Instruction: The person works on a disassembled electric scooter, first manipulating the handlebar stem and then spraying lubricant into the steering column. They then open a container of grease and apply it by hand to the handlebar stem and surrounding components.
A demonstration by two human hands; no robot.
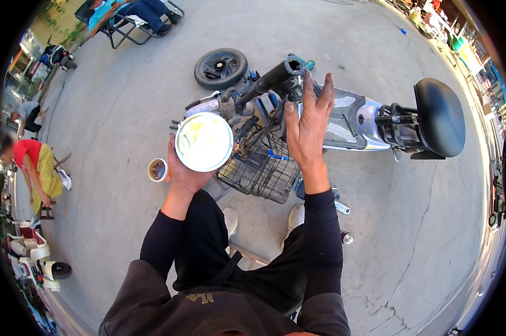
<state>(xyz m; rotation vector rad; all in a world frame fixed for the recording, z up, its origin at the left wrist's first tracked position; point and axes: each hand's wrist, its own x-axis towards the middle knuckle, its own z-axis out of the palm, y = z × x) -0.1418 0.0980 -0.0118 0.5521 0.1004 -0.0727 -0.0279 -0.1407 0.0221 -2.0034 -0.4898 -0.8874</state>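
Note:
My left hand cups a round white tub from beneath. Pale yellow paste, like grease, shows inside, though glare blurs it. My right hand is raised with spread fingers, their tips smudged dark, and nothing is in it. Behind and below my hands, a partly dismantled scooter lies with its seat to the right. A thick black tube with an open, dirty end points up beside my right hand. The scooter's wire basket sits between my hands, closer to my feet.
A loose wheel lies beyond the tub. Left of my left hand stands a cup with brown contents. A wrench and a can lie at right. One person reclines far left; another sits at left.

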